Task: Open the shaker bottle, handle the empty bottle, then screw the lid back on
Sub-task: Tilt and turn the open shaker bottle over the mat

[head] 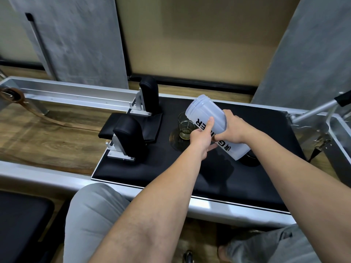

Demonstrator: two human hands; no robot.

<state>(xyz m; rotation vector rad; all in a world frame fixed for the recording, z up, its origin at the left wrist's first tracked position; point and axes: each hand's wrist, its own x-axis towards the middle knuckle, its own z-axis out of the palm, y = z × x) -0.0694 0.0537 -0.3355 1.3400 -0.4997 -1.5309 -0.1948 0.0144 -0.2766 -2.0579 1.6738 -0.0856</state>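
The translucent shaker bottle (207,114) with black lettering has no lid on it and is tilted, its open threaded mouth pointing up and to the left, over a small glass (185,126). Both hands hold it above the black padded platform (256,177). My left hand (202,136) grips the bottle's near side, thumb up across the lettering. My right hand (232,128) wraps the middle from the right. A dark round object (250,160), perhaps the lid, lies on the pad under the bottle's base, mostly hidden.
The glass holds a little yellowish liquid and stands on the pad. Two black padded shoulder rests (129,133) (150,95) on metal brackets rise at the pad's left end. Aluminium rails (66,92) frame the machine. A metal bar (313,111) angles in at the right. My knees are below.
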